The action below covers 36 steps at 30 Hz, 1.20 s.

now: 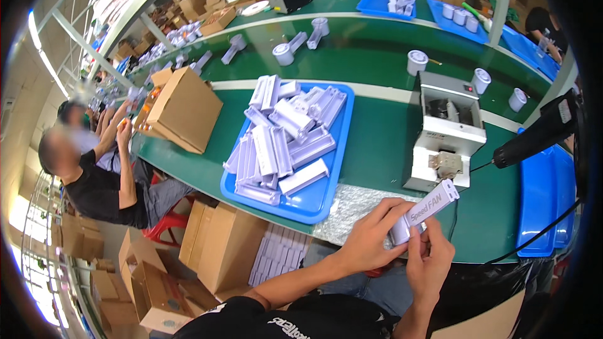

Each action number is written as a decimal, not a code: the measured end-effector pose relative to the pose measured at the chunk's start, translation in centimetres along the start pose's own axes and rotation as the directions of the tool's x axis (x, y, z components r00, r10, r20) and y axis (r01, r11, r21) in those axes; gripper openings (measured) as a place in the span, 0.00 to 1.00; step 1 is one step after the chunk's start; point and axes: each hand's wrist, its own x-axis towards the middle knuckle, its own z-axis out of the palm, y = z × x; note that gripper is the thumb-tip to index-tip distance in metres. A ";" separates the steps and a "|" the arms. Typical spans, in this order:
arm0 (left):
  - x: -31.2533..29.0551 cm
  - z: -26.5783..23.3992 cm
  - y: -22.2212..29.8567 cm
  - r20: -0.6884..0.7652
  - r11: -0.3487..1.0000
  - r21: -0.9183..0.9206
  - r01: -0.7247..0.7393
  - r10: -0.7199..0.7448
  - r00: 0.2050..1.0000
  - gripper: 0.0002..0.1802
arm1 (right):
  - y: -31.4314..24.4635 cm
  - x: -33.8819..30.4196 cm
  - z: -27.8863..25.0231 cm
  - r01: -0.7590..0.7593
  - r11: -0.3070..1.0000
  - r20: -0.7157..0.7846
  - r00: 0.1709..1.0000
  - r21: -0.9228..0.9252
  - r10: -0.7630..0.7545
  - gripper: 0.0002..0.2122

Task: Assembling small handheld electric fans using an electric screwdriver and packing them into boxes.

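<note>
A white, elongated plastic casing (433, 204) with dark lettering is tilted over the table's near edge. My left hand (375, 238) wraps its fingers round the lower part of this casing. My right hand (430, 257) is closed at its near end, thumb and fingers pinched against it; anything small between them is hidden. Beyond the casing stands a white and grey benchtop machine (445, 129), possibly a screw feeder. A black power screwdriver (534, 135) lies to the right, its thin bit pointing toward the machine's front.
A blue tray (342, 150) heaped with white casings sits left of the machine. Bubble wrap (352, 213) covers the table edge. White round parts (417, 61) stand along the green conveyor (364, 50). An open carton (182, 110) and co-workers (94, 176) are at left; blue trays (534, 213) at right.
</note>
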 end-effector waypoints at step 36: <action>0.7 1.2 0.0 0.030 0.987 -0.162 0.002 0.002 1.000 0.24 | 0.8 8.2 -6.3 0.355 0.931 -0.727 0.618 -0.081 -0.299 0.28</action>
